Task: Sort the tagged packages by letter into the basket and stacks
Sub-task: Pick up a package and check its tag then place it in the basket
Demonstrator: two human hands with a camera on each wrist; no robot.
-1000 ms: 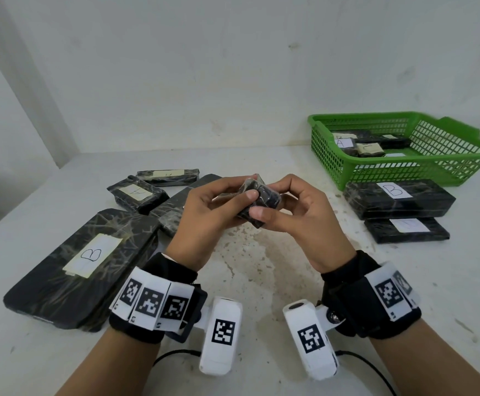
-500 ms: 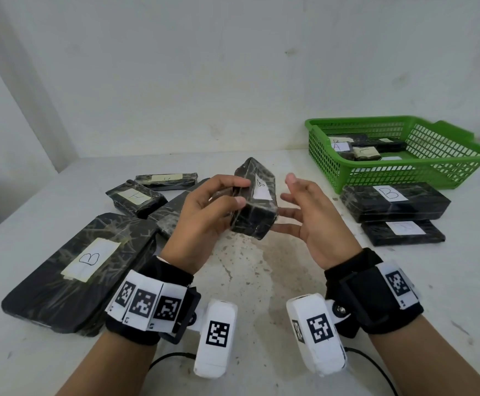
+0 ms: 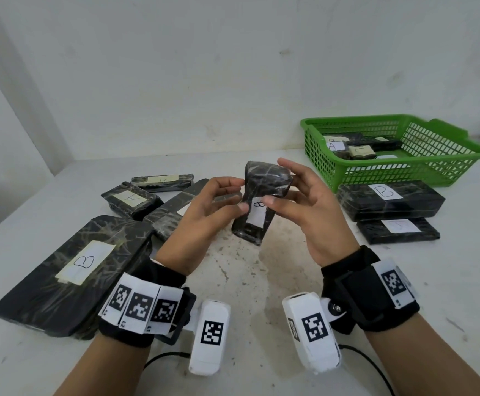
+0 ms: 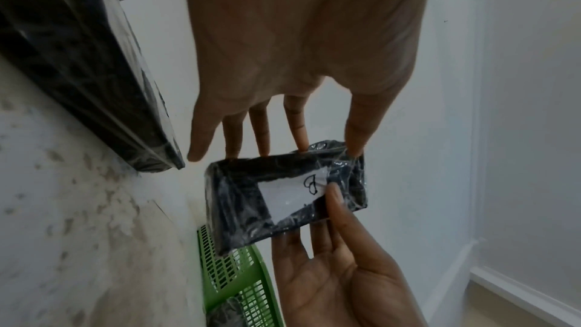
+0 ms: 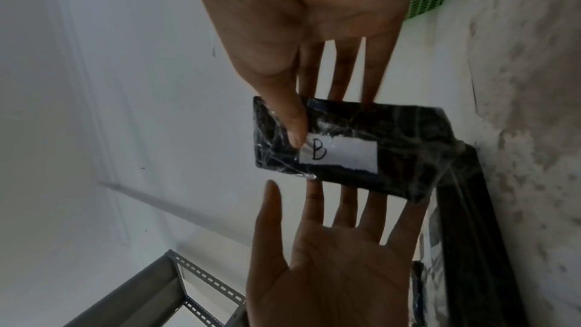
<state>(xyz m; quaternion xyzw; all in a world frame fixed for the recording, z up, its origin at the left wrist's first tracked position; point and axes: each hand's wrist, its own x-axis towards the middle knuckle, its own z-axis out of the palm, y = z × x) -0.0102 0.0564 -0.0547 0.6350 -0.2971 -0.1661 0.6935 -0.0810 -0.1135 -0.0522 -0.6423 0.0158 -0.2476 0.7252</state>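
Observation:
A small black wrapped package (image 3: 264,178) with a white tag marked B is held upright above the table middle. My right hand (image 3: 277,190) pinches it, thumb on the tag and fingers behind; in the right wrist view the right hand (image 5: 314,118) pinches the package (image 5: 393,148) the same way. My left hand (image 3: 240,195) has straight fingers touching its left side and back, and the left hand (image 4: 328,148) shows only fingertips at the package (image 4: 239,195) edge. The green basket (image 3: 433,164) stands back right with several tagged packages inside. A B-tagged stack (image 3: 390,201) lies before it.
A flat black package (image 3: 398,230) lies in front of the B stack. On the left lie a large B package (image 3: 70,270), a small A package (image 3: 130,200), a thin one (image 3: 161,180) and another (image 3: 173,212) behind my left hand. A wall runs close behind the table.
The package has been turned upright with its B tag towards me. My right hand, open half a second ago, now pinches it, and my left hand's grip has loosened to straight fingers.

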